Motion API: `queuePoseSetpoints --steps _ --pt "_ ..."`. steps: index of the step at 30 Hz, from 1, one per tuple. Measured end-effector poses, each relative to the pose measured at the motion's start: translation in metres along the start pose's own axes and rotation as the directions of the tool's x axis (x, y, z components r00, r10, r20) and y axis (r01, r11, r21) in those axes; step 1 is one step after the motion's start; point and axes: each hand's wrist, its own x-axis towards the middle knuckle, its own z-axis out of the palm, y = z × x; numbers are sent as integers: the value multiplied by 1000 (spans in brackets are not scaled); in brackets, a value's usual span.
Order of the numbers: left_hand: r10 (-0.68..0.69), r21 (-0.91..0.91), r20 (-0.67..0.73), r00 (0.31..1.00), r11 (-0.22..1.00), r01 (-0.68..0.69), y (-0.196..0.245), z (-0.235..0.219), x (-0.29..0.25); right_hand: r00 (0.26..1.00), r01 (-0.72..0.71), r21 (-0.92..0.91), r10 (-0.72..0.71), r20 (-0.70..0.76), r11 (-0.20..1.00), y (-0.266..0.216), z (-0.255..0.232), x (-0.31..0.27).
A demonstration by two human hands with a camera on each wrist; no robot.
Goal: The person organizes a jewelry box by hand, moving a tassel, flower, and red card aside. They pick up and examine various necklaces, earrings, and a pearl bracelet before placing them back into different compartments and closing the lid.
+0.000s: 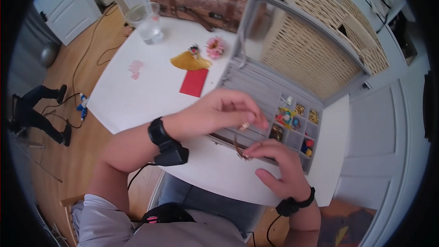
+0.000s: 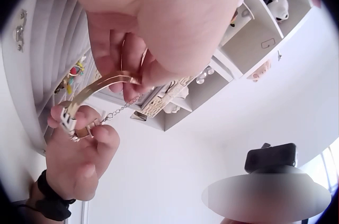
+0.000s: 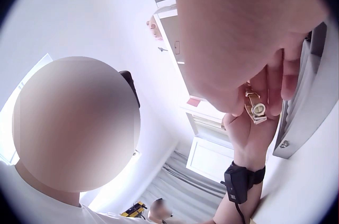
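Observation:
Between my two hands is a gold-and-brown bracelet [image 2: 98, 87] with pale metal ornaments and a thin chain [image 2: 122, 107]. My left hand [image 1: 224, 110] pinches one end of it between thumb and fingers. At the other end, the fingers of my right hand [image 1: 286, 167] hold the ornamented part, seen close up in the right wrist view as a gold piece [image 3: 256, 108] with a round detail. Both hands are over the front edge of an open grey jewellery box [image 1: 263, 87]. Small compartments on its right side hold gold pieces [image 1: 313, 116] and colourful trinkets [image 1: 286, 118].
On the white table [image 1: 151, 96] lie a red card [image 1: 194, 82], a yellow fan-shaped piece [image 1: 190, 61], a pink flower [image 1: 215, 47] and a pink patch [image 1: 136, 69]. A clear cup [image 1: 151, 32] stands near a brown case [image 1: 201, 0]. Wicker baskets [image 1: 311, 50] are behind the raised lid.

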Motion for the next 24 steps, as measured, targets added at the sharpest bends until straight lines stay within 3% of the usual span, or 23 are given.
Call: queuePoseSetpoints --steps 4,6,8,10,12,14,16,21,24 --pt "-34 -94 30 999 995 37 -12 -9 6 992 -67 49 72 -108 997 13 3 -6" --pt "-49 -251 65 997 966 64 -14 -6 4 987 -52 60 60 -146 997 11 7 -7" --pt "-72 -290 80 994 952 92 -25 2 7 982 -107 -93 91 -167 990 6 4 -7" --pt "-18 -288 64 998 957 36 -32 -5 9 983 -5 -186 -30 -183 983 18 3 -8" --pt "14 -378 93 996 926 22 -37 -6 13 974 -69 -61 54 -221 996 24 6 -15" --pt "39 -337 50 998 941 -20 -38 -1 17 952 -116 211 169 -254 971 41 6 -30" --pt "79 -235 72 994 970 -60 -39 0 19 959 -87 215 140 -247 973 26 7 -25" --pt "86 -177 86 993 982 -70 -32 1 15 948 -60 286 144 -282 956 28 8 -22" --pt "130 -161 122 984 981 -110 -34 2 16 925 -202 216 259 -278 955 21 5 -20"
